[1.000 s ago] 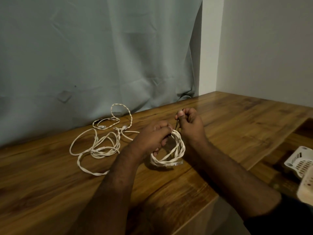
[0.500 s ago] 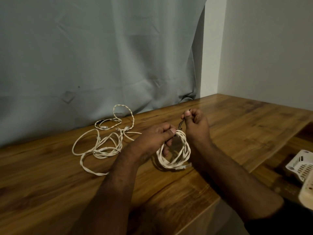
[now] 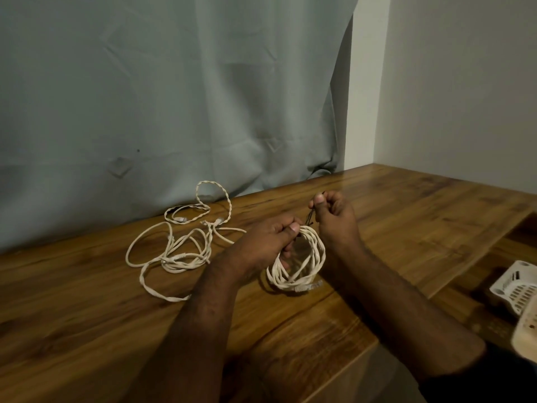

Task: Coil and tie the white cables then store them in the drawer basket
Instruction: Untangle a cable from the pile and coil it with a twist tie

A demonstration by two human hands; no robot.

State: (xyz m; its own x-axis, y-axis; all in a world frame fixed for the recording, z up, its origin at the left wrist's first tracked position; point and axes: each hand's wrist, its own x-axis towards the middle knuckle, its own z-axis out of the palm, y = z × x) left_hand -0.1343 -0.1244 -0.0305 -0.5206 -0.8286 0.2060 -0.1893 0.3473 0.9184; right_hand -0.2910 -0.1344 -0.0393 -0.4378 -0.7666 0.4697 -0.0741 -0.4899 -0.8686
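A coiled white cable (image 3: pixel 302 264) stands on edge on the wooden table (image 3: pixel 421 216), its plug ends lying at the bottom. My left hand (image 3: pixel 261 242) grips the top of the coil, fingers through the loop. My right hand (image 3: pixel 334 216) pinches a thin dark tie (image 3: pixel 310 218) that runs down to the top of the coil. More white cables (image 3: pixel 177 242) lie loose and tangled on the table to the left, one of them twisted. A white perforated drawer basket (image 3: pixel 514 289) shows at the right edge, lower than the tabletop.
A grey-green curtain (image 3: pixel 174 97) hangs behind the table, with a white wall at the right. The table's front edge runs diagonally below my arms. A pale object (image 3: pixel 526 335) sits at the right edge by the basket.
The coil and both hands have shifted slightly right and toward me in the view. My right hand keeps pulling the dark tie up from the coil.
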